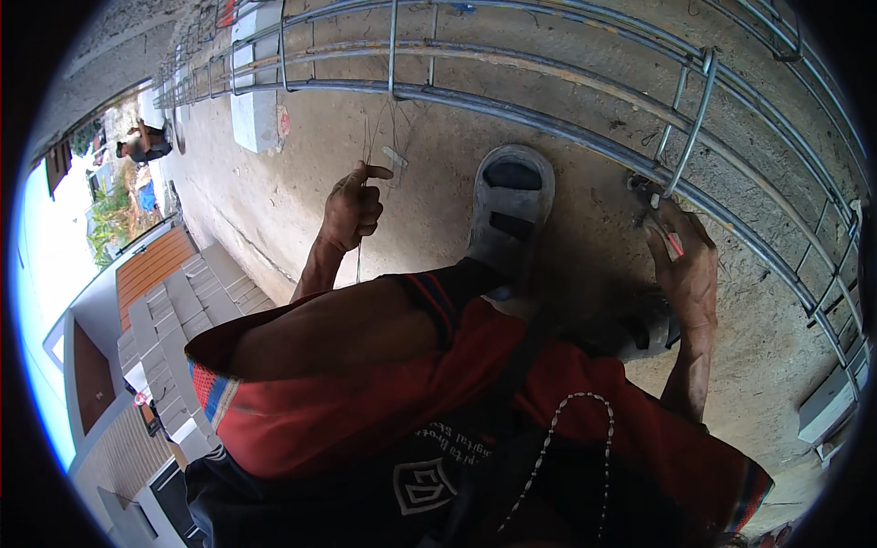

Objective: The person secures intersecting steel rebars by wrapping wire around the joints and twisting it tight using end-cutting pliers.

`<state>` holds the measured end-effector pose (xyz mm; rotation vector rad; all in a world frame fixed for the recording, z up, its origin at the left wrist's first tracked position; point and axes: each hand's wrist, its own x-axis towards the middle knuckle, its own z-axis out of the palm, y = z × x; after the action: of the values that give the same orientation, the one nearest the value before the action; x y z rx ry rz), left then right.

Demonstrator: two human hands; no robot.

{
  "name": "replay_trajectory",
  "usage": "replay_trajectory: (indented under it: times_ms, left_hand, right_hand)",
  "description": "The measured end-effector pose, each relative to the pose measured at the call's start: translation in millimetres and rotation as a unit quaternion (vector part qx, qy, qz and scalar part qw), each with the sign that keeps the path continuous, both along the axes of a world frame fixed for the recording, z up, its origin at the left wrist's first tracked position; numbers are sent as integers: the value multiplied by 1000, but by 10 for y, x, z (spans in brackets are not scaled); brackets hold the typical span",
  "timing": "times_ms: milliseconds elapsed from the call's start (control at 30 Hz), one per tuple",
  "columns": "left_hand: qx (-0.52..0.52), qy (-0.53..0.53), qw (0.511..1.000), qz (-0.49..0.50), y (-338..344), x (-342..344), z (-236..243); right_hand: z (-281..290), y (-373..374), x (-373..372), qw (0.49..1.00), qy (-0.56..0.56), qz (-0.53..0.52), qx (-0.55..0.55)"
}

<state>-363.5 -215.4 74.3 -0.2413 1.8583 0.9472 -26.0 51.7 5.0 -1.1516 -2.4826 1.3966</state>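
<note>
A long cage of steel reinforcing bars with bent stirrups curves across the upper view, in front of my feet. My left hand is closed around a few thin tie wires, whose ends stick up above the fingers and hang below the fist. It is apart from the cage. On the right, my right hand grips a pair of pliers with some red on the handle. The dark jaws are beside the lower bar, close to a stirrup; whether they bite on wire I cannot tell.
My sandalled foot stands on the concrete floor between my hands. A white block sits under the cage at left, a grey block at far right. Stacked blocks lie left; another person is farther off.
</note>
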Motion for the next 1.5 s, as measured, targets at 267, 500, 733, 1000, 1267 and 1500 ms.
replay_trajectory:
  times_ms: [267, 500, 733, 1000, 1267, 1500]
  left_hand:
    - [-36, 203, 978, 39, -311, -209, -187]
    - [163, 171, 968, -82, 17, 450, -48]
    - [236, 214, 846, -428, 424, 631, 194]
    - [190, 133, 701, -675, 890, 732, 306]
    - [-9, 388, 881, -272, 52, 31, -473]
    - [101, 599, 593, -528, 817, 320, 79]
  right_hand:
    - [64, -50, -219, 996, 20, 77, 28]
    - [163, -276, -373, 982, 114, 85, -124]
    - [31, -433, -950, 850, 202, 82, -479]
    - [236, -538, -1198, 719, 384, 22, -579]
    - [700, 448, -294, 853, 383, 1, -354]
    - [285, -193, -135, 995, 42, 48, -75]
